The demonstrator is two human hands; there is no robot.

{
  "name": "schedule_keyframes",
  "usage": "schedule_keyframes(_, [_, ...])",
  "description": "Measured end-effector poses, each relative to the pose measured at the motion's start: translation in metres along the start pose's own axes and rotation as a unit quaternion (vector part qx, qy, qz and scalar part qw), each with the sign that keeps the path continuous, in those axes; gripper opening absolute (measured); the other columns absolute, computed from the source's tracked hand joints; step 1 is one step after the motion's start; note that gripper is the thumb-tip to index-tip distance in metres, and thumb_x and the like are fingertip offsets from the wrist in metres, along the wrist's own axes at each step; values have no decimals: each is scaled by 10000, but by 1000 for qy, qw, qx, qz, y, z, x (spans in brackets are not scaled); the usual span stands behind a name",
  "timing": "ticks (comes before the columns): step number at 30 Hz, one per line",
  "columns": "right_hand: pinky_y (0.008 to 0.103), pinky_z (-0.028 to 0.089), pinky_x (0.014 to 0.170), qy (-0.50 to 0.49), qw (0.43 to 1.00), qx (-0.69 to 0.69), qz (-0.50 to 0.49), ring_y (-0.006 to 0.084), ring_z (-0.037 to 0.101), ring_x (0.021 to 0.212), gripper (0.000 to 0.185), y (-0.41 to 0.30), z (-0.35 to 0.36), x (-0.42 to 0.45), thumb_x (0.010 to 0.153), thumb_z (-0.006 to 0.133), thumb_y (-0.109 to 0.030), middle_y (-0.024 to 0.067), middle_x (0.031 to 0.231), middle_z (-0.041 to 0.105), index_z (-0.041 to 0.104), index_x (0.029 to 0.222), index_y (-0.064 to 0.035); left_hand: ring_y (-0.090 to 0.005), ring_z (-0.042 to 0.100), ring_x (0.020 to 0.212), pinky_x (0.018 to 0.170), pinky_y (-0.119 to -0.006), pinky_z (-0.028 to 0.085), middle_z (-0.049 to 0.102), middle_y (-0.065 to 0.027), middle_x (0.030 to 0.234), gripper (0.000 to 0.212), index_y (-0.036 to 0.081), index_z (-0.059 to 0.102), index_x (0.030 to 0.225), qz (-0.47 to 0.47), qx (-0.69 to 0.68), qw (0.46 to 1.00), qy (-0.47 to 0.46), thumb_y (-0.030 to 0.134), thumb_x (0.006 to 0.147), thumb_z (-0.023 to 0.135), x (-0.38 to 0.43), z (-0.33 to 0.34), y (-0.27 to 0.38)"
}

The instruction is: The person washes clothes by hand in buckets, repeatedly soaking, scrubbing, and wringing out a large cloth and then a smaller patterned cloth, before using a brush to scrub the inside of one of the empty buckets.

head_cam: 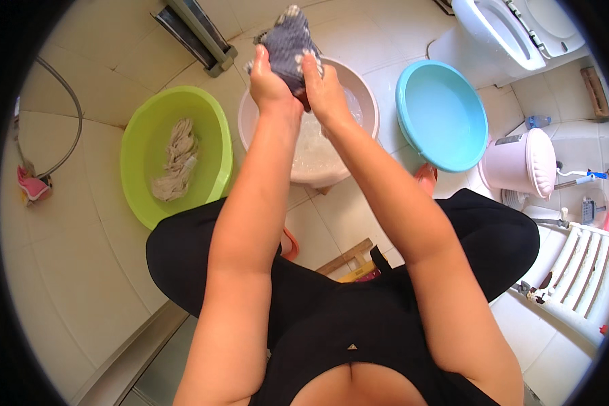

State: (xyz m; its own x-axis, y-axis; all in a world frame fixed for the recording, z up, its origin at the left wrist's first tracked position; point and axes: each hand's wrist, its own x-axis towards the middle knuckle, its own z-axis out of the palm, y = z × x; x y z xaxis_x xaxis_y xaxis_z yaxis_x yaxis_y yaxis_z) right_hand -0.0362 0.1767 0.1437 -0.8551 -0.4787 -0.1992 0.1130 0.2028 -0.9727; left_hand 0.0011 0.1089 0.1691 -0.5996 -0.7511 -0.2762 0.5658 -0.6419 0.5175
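A dark grey-blue knitted or textured cloth item [288,45] with whitish patches is held up between both hands over the far part of a pale pink basin [358,76]. My left hand [273,83] grips its left side, thumb up. On the right side, my right hand [324,86] holds it with the thumb pressed on its face. Sudsy water [317,152] fills the basin below. A green basin [132,152] at the left has a twisted beige cloth [176,160] in it. At the right, a light-blue basin [416,127] seems to contain cloudy water.
A white toilet [451,56] stands at the far right, near a lidded pink bin [512,160] and a plastic bottle [538,122]. A white radiator [578,269] is at the right. Between my legs shows a wooden stool [347,256]. A grey hose [73,101] hangs at the left wall.
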Motion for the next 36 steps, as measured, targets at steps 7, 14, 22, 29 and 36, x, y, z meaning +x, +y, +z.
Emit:
schedule_keyframes(7, [321, 413, 534, 54, 970, 228, 60, 151, 475, 579, 594, -37, -11, -4, 940, 457, -496, 69, 684, 564, 586, 735, 46, -259, 636, 868, 797, -398, 504, 644, -117, 992, 392, 2, 554, 1080, 13, 58, 995, -77, 298, 954, 331, -24, 16, -5])
schedule_keyframes(14, [334, 475, 571, -5, 972, 235, -6, 173, 573, 652, 418, -21, -18, 9, 931, 505, -365, 90, 789, 614, 614, 863, 33, -264, 627, 859, 796, -390, 494, 649, -107, 954, 380, 23, 583, 1003, -54, -12, 992, -110, 299, 921, 334, -22, 11, -2])
schedule_keyframes(22, [355, 459, 504, 7, 991, 128, -40, 181, 559, 605, 329, -17, -13, 8, 877, 491, -235, 105, 724, 593, 597, 786, 62, -274, 627, 855, 807, -408, 496, 652, -104, 935, 405, 41, 598, 955, -69, -2, 994, -83, 329, 878, 323, -16, -1, 0])
schedule_keyframes(29, [460, 497, 636, 48, 999, -5, -3, 413, 615, 609, 529, 25, -12, 22, 913, 411, -338, 297, 665, 602, 611, 723, 114, -280, 622, 909, 839, -442, 484, 647, -108, 980, 405, 50, 588, 1015, -107, 53, 991, -54, 333, 913, 318, 4, -33, -26])
schedule_keyframes(36, [492, 474, 853, -41, 908, 356, 218, 271, 580, 1013, 424, 95, -130, 13, 860, 601, -420, 75, 1156, 578, 525, 1189, -164, -291, 402, 1256, 1035, -564, 258, 407, -131, 1393, 609, 87, 374, 1368, -286, 337, 889, -121, 479, 904, 426, -25, -29, -66])
